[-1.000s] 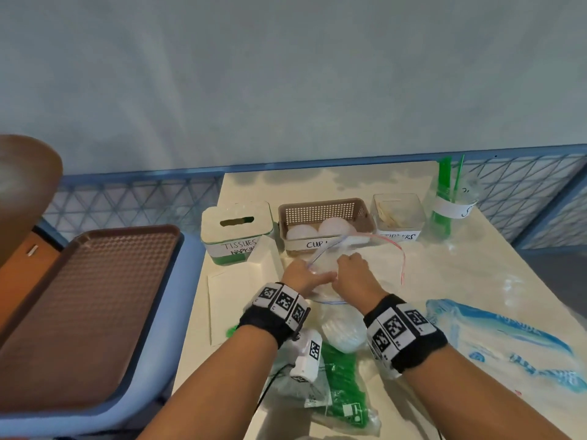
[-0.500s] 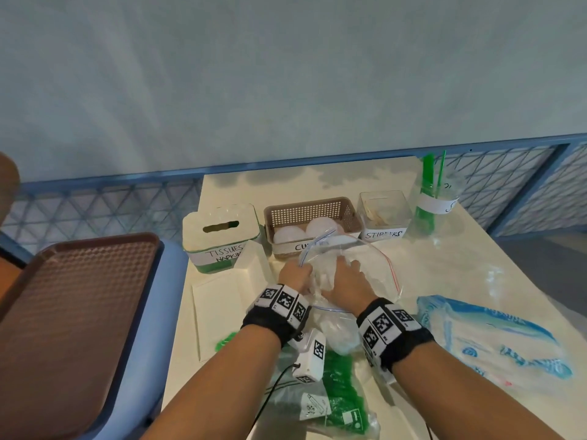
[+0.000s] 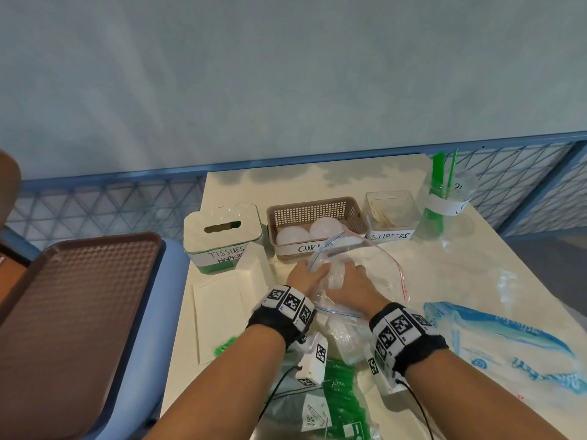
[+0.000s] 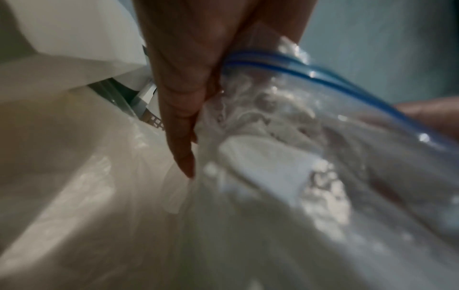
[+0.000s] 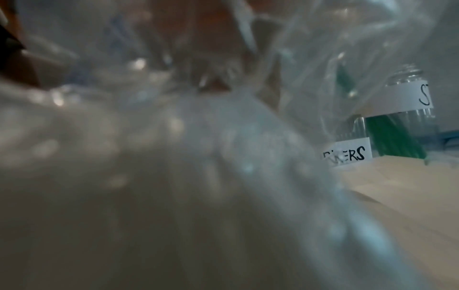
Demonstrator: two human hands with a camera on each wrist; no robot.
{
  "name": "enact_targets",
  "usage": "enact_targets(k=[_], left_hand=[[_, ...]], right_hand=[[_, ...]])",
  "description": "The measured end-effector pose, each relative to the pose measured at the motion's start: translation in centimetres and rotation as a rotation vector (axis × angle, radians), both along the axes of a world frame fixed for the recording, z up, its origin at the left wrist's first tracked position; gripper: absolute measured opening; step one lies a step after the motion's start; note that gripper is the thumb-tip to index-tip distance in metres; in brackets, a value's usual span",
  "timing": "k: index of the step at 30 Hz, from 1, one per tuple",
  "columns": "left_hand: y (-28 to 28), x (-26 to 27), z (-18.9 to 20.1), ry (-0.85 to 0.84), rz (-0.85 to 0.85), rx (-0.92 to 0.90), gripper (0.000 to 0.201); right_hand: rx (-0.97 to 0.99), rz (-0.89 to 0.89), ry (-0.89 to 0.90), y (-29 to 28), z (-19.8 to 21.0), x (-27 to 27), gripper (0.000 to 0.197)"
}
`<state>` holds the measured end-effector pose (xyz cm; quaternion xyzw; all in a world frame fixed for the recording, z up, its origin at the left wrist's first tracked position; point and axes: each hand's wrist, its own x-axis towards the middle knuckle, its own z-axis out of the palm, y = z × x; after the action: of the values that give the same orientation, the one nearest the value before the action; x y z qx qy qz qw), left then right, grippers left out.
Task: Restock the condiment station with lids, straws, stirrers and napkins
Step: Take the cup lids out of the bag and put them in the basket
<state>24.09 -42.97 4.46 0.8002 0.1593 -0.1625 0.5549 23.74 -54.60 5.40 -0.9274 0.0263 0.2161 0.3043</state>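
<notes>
A clear zip bag with a blue zip strip lies in front of the brown "CUP" basket, which holds two white dome lids. My left hand grips the bag's rim at the blue strip, fingers curled on the plastic. My right hand is inside the zip bag, against crumpled plastic; its fingers are blurred and hidden. In the right wrist view I see only plastic, the stirrers label and the straw cup.
At the back stand a tissue box, a clear stirrers box and a cup of green straws. A white napkin stack sits by the box. A pack of green straws lies near me, a blue-printed bag at right, a brown tray at left.
The bag's mouth has been pulled wider open. My right hand has gone from the rim into the bag, while the left keeps hold of the rim.
</notes>
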Motion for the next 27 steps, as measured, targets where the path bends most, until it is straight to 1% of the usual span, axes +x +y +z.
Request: enact_targets(k=[2,3,5,8,12,14,16,17,19,21,22,23,25,26,27], left_hand=[[0.3,0.1,0.4,-0.044,-0.015,0.100,0.050],[0.5,0.4,0.4,-0.072,-0.019,0.128,0.042],[0.5,0.4,0.7,-0.099,-0.023,0.125,0.036],[0.4,0.1,0.7,-0.127,-0.065,0.076,0.039],[0.4,0.4,0.7,-0.159,-0.062,0.096,0.056],[0.4,0.6,1.1,-0.264,-0.040,0.107,0.062],[0.4,0.9,1.3,-0.416,-0.071,0.128,0.064],[0.4,0.9,1.5,-0.473,-0.112,0.166,0.061],[0.3,0.9,2.2,-0.565,-0.208,0.295,0.048],[0.0,0.9,2.9,-0.614,-0.286,0.447,0.045],[-0.1,1.0,3.1,-0.603,-0.313,0.483,0.044],[0.0,1.2,3.2,-0.559,-0.315,0.465,0.039],[0.6,2.0,2.9,-0.468,-0.266,0.403,0.030],[1.1,2.4,2.6,-0.430,-0.245,0.410,0.029],[1.7,2.8,2.3,-0.404,-0.245,0.442,0.030]], right_hand=[[0.030,-0.025,0.005,-0.2,0.0,0.3,0.083],[0.040,-0.042,0.002,-0.2,-0.1,0.4,0.082],[0.025,-0.072,-0.021,-0.1,-0.2,0.4,0.085],[-0.009,-0.097,-0.063,0.1,-0.4,0.3,0.091],[0.005,-0.117,-0.112,0.0,-0.2,0.4,0.087],[0.018,-0.104,-0.135,0.2,0.1,0.2,0.086],[0.022,-0.084,-0.164,0.4,0.2,-0.1,0.088],[0.028,-0.079,-0.181,0.5,0.3,-0.3,0.088],[0.050,-0.089,-0.203,0.7,0.4,-0.5,0.086],[0.072,-0.086,-0.217,0.8,0.6,-0.7,0.083],[0.085,-0.079,-0.214,0.9,0.8,-0.8,0.081],[0.091,-0.065,-0.204,0.8,1.0,-1.0,0.076],[0.080,-0.014,-0.216,0.8,1.6,-1.4,0.060],[0.087,-0.002,-0.249,0.6,1.8,-1.5,0.056],[0.116,-0.005,-0.278,0.4,1.8,-1.6,0.058]])
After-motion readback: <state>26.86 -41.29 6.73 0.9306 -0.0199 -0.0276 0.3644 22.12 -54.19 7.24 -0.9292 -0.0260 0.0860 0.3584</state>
